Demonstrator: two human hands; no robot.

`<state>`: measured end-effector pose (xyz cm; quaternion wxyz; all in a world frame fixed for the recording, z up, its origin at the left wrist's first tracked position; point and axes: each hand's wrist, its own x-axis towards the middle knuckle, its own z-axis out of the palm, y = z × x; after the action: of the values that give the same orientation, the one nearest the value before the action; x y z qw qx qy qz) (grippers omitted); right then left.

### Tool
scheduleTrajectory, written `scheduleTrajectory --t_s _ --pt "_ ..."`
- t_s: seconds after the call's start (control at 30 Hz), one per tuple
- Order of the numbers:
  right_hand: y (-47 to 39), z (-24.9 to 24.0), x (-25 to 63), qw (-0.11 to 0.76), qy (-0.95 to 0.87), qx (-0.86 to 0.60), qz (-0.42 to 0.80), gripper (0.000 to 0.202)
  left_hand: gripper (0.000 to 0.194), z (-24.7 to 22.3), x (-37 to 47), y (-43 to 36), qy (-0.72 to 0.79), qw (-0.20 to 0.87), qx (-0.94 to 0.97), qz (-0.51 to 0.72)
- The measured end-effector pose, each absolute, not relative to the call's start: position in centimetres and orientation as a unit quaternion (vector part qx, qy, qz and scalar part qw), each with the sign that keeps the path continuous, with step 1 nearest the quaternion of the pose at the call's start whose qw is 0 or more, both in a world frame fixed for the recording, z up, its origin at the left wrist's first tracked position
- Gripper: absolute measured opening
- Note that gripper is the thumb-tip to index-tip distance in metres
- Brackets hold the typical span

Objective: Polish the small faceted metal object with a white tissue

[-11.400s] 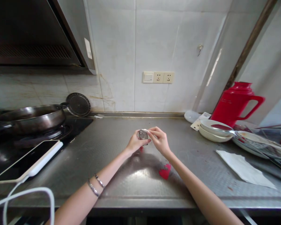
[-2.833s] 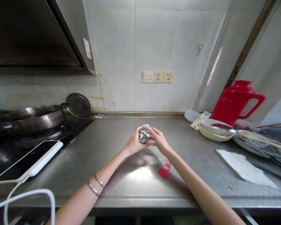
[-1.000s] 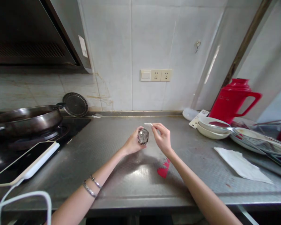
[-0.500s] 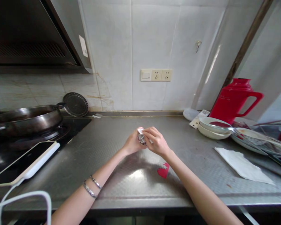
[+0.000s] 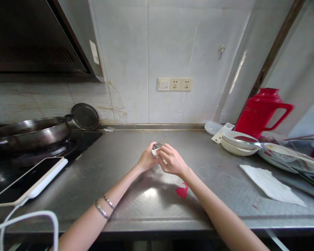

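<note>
We look down on a textured stainless-steel worktop (image 5: 136, 174): a white paper sheet (image 5: 270, 184) near its right edge, a red scrap (image 5: 182, 191) at mid-front, stacked white bowls (image 5: 237, 144) and a red plastic jug (image 5: 261, 111) at the back right corner.

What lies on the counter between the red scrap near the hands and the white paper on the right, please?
In the head view, nothing: the steel counter is bare between the red scrap and the white paper, apart from the right forearm crossing beside the scrap.
</note>
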<state>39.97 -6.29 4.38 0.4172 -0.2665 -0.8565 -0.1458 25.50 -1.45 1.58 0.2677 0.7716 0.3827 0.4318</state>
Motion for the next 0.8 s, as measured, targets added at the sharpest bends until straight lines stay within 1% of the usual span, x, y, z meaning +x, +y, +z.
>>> scheduleTrajectory --t_s 0.07,0.13,0.23,0.3,0.5,0.8 --pt "-6.3 4.3 40.1 0.449 -0.847 -0.259 -0.118 0.016 0.063 1.4 25.5 -1.1 0.377 0.286 0.764 0.439" --pt "-6.2 4.2 40.5 0.507 -0.814 -0.27 -0.09 0.015 0.07 1.3 25.6 -0.8 0.362 0.319 0.75 0.453" --pt "-5.8 4.3 41.2 0.594 -0.728 -0.334 -0.073 0.015 0.077 1.4 25.8 -0.6 0.345 0.378 0.714 0.478" --pt "-5.4 4.3 41.5 0.621 -0.686 -0.374 -0.062 0.017 0.076 1.6 26.0 -0.9 0.34 0.403 0.699 0.484" --pt "-5.1 4.0 41.1 0.595 -0.714 -0.37 -0.001 0.019 0.075 1.8 26.2 -1.6 0.327 0.417 0.698 0.482" --pt "-5.8 3.9 40.8 0.59 -0.735 -0.334 -0.001 0.017 0.072 1.4 25.9 -0.5 0.324 0.424 0.681 0.501"
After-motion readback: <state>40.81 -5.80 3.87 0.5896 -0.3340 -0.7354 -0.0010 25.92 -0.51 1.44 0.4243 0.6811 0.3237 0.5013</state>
